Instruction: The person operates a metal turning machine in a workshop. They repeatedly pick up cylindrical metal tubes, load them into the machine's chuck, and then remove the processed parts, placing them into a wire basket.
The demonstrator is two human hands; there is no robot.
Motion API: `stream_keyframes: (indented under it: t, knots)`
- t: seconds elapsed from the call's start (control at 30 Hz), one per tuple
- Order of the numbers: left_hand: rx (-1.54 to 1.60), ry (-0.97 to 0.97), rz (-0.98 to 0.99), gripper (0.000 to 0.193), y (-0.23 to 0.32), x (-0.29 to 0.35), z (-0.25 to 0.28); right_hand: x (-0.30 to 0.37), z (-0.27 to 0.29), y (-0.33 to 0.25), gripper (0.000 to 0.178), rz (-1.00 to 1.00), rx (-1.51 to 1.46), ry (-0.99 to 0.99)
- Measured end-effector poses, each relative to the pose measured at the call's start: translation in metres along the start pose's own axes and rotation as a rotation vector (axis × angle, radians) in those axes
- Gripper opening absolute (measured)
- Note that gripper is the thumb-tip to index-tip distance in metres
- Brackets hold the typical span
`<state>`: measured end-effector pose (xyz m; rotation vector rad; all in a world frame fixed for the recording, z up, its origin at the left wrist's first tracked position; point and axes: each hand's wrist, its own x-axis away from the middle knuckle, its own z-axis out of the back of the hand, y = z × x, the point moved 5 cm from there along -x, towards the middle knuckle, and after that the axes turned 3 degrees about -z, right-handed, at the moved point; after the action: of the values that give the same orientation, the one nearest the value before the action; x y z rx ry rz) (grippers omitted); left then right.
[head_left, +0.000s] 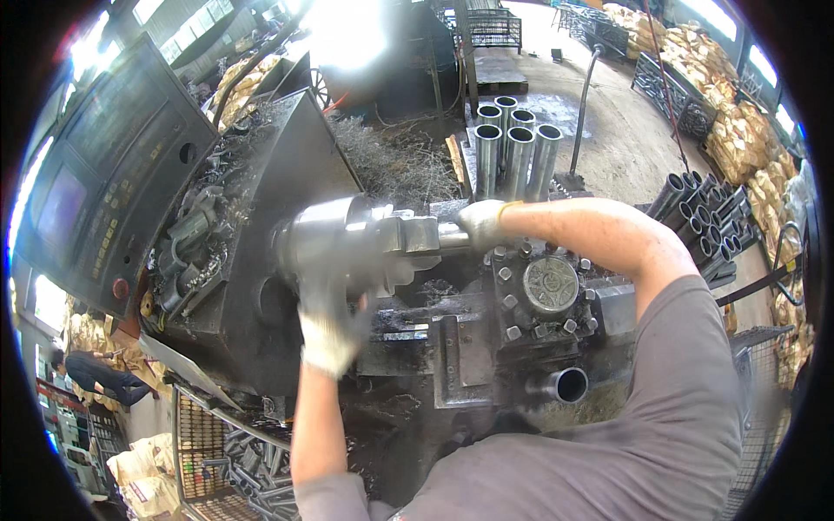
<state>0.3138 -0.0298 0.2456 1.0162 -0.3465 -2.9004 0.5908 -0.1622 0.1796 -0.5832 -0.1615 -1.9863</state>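
A lathe chuck [326, 239] with stepped jaws [408, 234] stands at the middle left. From the jaws a short length of steel tube [452, 235] sticks out to the right. My right hand [483, 224], in a pale glove, is closed around the outer end of this tube. Below the chuck is my left hand [330, 334], gloved too; its fingers are smeared by motion against the chuck's lower front, so their shape is lost. Just right of the tube sits the bolted tool post [550, 285]. The tube's inner end is hidden by the jaws.
Several upright steel tubes [519, 156] stand behind the tool post, and one tube [569, 385] lies near my body. A control panel [104, 191] flanks the left. Metal shavings [391, 161] heap behind the chuck. More tubes [708, 221] are stacked right. Another person [104, 378] is far left.
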Motion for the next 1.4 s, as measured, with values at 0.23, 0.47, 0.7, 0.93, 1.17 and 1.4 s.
stream_keyframes:
  t: [0.23,0.47,0.7,0.93,1.17,1.4]
  knots:
    - [1.168,0.743,1.49,0.031,-0.059,0.355,-0.061,0.011,0.002,0.019,0.068,-0.021,-0.102,-0.077]
    - [1.339,1.237,1.571,0.045,-0.118,0.401,0.009,-0.005,0.012,-0.022,0.045,-0.084,-0.374,0.047]
    - [1.196,0.922,1.688,0.038,-0.141,0.431,0.029,-0.013,-0.002,-0.016,0.059,-0.063,-0.488,0.08]
    - [0.702,0.821,1.611,0.047,-0.167,0.46,0.015,0.066,0.03,-0.013,0.082,-0.106,-0.273,0.413]
    - [-0.717,0.652,0.267,0.035,-0.045,0.231,0.182,0.28,-0.031,0.024,0.041,-0.302,-0.932,0.986]
    - [-0.679,0.041,0.691,0.074,-0.194,0.0,0.242,0.388,-0.21,0.071,0.04,-0.468,-1.275,1.184]
